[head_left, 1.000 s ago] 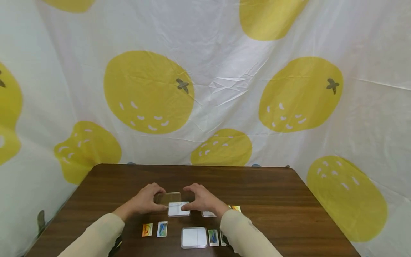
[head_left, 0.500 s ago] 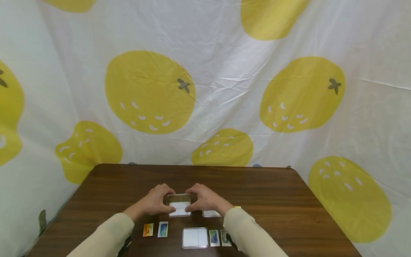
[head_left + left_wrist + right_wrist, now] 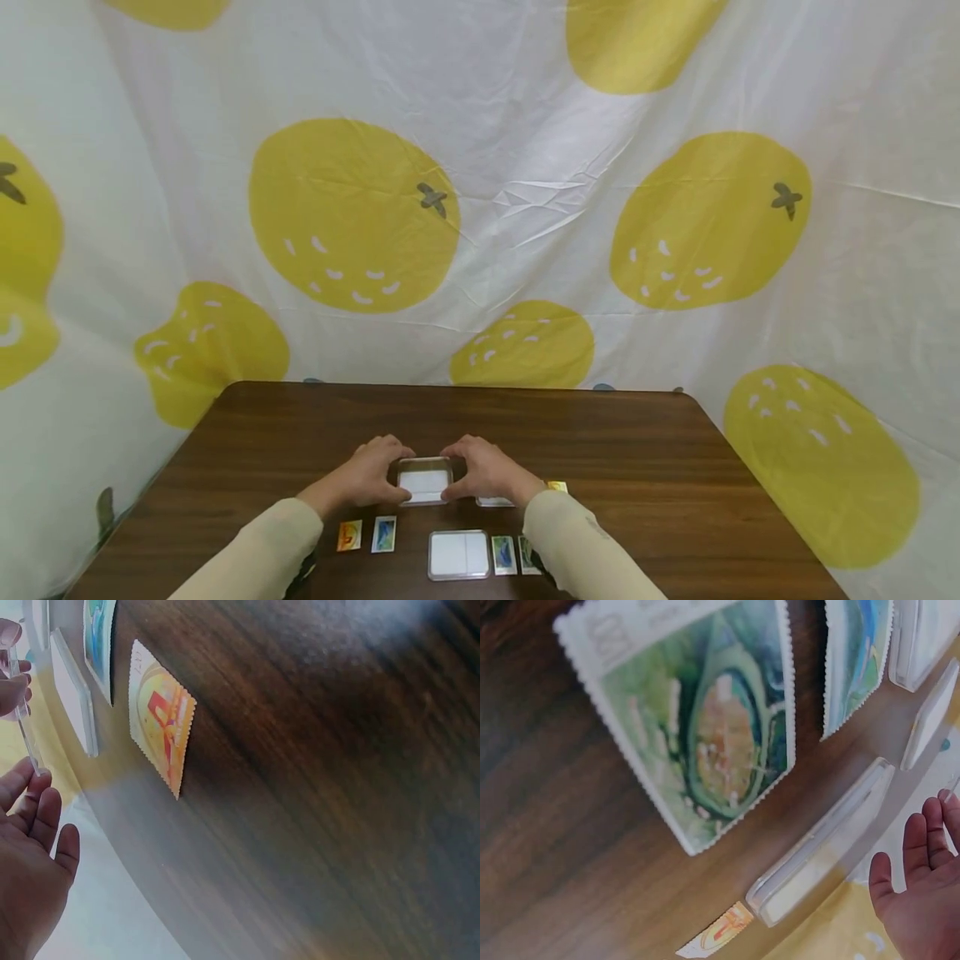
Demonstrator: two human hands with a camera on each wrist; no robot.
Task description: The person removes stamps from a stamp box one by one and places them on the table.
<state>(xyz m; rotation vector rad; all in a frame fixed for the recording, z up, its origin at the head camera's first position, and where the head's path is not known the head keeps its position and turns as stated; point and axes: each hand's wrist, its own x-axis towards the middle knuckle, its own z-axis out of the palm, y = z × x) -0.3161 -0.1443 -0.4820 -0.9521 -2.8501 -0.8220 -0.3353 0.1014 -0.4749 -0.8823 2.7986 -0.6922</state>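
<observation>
Both hands hold a clear plastic lid (image 3: 28, 739) by its opposite short sides, level above a shallow case with a white insert (image 3: 424, 486). My left hand (image 3: 372, 472) pinches the left end of the lid between thumb and fingers; its fingertips also show at the lid's edge in the left wrist view. At the other end, my right hand (image 3: 483, 472) grips with thumb and fingers. In the left wrist view a gap shows between the lid and the white insert (image 3: 73, 694). An orange stamp (image 3: 349, 536) and a blue stamp (image 3: 384, 534) lie nearer, on the left.
A lidded case with a white insert (image 3: 459, 555) lies at the front, beside a blue-green stamp (image 3: 504, 555) and a green stamp (image 3: 720, 727). Behind the right hand sits another case (image 3: 821, 844), with an orange stamp (image 3: 720, 932) past it. The brown table (image 3: 637, 450) meets a fruit-print cloth.
The left hand has carried the lid rightward until it lines up over the white insert, and lowered it slightly. The right hand has closed in and taken hold of the lid's other end.
</observation>
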